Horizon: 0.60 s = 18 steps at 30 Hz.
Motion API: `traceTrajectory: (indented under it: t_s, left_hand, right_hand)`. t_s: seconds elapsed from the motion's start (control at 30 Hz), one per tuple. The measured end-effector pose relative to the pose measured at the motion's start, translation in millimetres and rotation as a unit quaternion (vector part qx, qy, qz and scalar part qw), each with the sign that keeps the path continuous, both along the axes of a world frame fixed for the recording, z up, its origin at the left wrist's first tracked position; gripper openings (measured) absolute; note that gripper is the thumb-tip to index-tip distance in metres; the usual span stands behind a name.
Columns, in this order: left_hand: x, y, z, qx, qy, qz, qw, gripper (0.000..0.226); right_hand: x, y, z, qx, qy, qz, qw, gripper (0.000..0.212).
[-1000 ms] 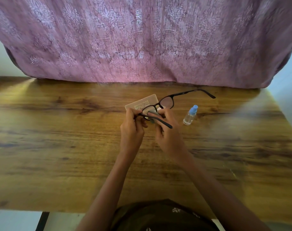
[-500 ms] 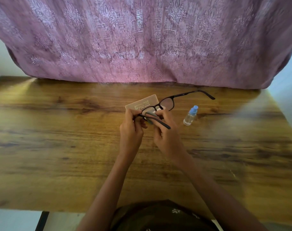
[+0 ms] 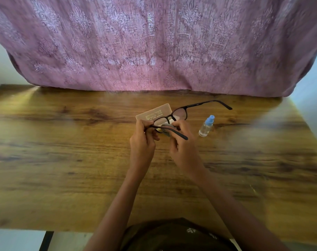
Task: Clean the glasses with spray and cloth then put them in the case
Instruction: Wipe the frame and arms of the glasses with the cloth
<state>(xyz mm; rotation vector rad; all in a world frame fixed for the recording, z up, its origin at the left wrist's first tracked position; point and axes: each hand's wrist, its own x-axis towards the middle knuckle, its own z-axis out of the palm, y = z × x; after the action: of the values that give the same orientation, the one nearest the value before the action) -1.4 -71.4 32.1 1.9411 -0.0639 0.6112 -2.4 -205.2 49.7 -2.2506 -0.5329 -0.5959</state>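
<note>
Black-framed glasses [image 3: 181, 111] with both temples unfolded are held above the middle of the wooden table [image 3: 63, 160]. My left hand [image 3: 142, 142] pinches the frame at its left hinge. My right hand [image 3: 183, 144] presses a small grey cloth [image 3: 165, 128] against the left lens, with the near temple lying across its fingers. A beige glasses case [image 3: 154, 113] lies shut on the table just behind the hands, partly hidden by the frame. A small clear spray bottle [image 3: 206, 125] with a blue cap stands to the right of my right hand.
A patterned pink cloth [image 3: 154, 44] hangs along the table's far edge. The table's near edge runs across the bottom of the view, with a black leg [image 3: 45, 240] at the lower left. My dark clothing shows at the bottom centre.
The hands and glasses stay in nearly the same place. My right fingers with the cloth have shifted slightly over the left lens.
</note>
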Motion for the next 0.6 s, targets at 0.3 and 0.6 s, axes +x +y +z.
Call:
traceTrajectory:
  t_s: [0.3, 0.6]
  left_hand:
    - [-3.3, -3.2, 5.4, 0.000, -0.016, -0.034, 0.999, 0.019]
    - [-1.3, -2.1, 0.6, 0.040, -0.032, -0.014, 0.999, 0.037]
  right_hand:
    - [-3.9, 7.9, 7.9, 0.053, -0.004, 0.029, 0.998, 0.041]
    - [4.2, 1.2, 9.2, 0.019, 0.005, -0.021, 1.000, 0.043]
